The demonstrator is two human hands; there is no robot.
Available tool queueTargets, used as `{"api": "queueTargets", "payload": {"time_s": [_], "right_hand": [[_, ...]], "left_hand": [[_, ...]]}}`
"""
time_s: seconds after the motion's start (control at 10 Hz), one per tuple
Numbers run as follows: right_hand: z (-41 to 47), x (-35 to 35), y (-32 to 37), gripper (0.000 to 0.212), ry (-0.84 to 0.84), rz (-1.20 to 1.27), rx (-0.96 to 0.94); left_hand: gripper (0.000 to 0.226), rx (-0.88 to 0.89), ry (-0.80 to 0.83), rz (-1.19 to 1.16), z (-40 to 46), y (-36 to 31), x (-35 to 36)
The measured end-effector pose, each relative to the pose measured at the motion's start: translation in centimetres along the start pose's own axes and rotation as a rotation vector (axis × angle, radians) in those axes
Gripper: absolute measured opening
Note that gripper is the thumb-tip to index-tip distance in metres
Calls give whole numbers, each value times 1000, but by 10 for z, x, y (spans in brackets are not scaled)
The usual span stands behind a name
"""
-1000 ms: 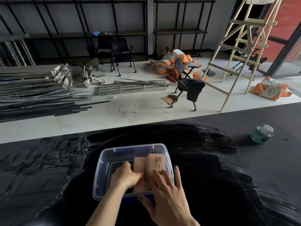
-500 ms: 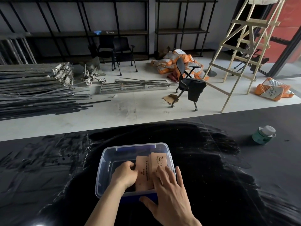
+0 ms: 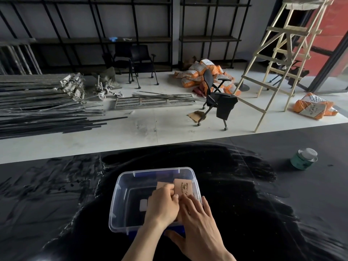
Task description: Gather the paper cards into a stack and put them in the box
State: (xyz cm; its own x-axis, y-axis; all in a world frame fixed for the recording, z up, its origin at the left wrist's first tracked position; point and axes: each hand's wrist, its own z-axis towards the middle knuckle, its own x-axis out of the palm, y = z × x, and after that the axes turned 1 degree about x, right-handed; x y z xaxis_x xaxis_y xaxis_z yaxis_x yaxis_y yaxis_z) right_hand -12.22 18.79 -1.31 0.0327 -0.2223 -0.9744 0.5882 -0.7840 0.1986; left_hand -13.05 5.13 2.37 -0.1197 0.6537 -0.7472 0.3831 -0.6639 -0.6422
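A clear plastic box [image 3: 120, 187] with blue clips sits on the black table near its front edge. Tan paper cards [image 3: 183, 187] with dark print lie in the right half of the box, partly fanned. My left hand [image 3: 163, 204] is inside the box, its fingers curled on the cards' left side. Lying flat over the near right rim, my right hand [image 3: 197, 219] has its fingertips on the cards. Both hands hide the lower part of the cards.
A green tin with a white lid [image 3: 303, 159] stands on the table at the far right. Beyond the table's far edge are an office chair [image 3: 216, 98], a wooden ladder [image 3: 278, 59] and metal bars [image 3: 37, 110] on the floor.
My left hand has slid to the right over the cards, covering more of them. My right hand stays on the right rim. The box has not moved.
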Motion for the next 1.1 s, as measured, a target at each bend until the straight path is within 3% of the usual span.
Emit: {"api": "queueTargets", "payload": {"time_s": [0.2,0.3,0.4,0.5,0.6,0.8,1.0,1.1], "right_hand": [[0,1,-2,81,-20,-6,13],[1,5,-4,85,-53,-27,16],[2,3,-7,86,-34,-45,16],[2,0,-9,81,-9,-35,-8],[3,2,-11,80,36,-50,-12],[5,2,-10,77,75,-68,-24],[3,-8,-12,83,105,-31,-49],[6,-20,-16,80,58,47,-56]], "left_hand": [[37,20,47,-95,-3,7,-1],[27,29,-122,8,-3,16,-13],[32,-7,-98,143,-4,27,-22],[46,-44,58,166,-6,37,-20],[56,-91,83,127,-4,41,-18],[57,-140,108,65,-4,44,-18],[49,-87,134,50,-8,43,-21],[43,-37,67,100,-12,39,-31]]}}
